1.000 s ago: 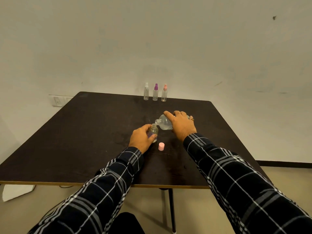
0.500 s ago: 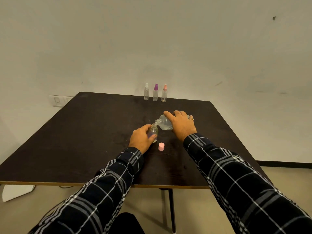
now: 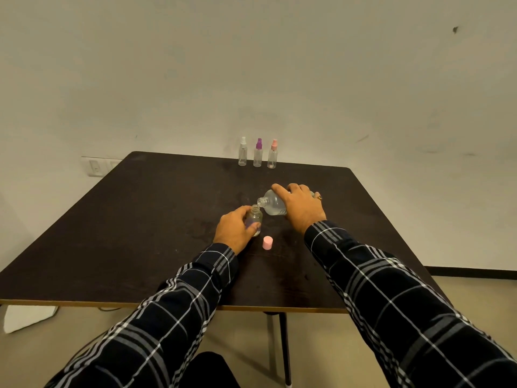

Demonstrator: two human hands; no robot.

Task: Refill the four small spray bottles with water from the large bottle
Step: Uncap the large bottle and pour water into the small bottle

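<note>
My left hand [image 3: 235,229] grips a small clear bottle [image 3: 255,218] that stands upright on the dark table [image 3: 140,219] with its neck uncapped. My right hand [image 3: 300,207] holds the large clear bottle [image 3: 272,205] tipped over to the left, its open mouth just above the small bottle's neck. A pink cap [image 3: 267,242] stands on the table just in front of the small bottle. Three small spray bottles stand in a row at the table's far edge: white-topped [image 3: 242,155], purple-topped [image 3: 258,156] and pink-topped [image 3: 272,157].
A pale wall rises right behind the table, with a switch plate [image 3: 96,166] low on the left. The table's front edge [image 3: 167,305] runs just above my sleeves. A white object [image 3: 28,317] lies on the floor at the left.
</note>
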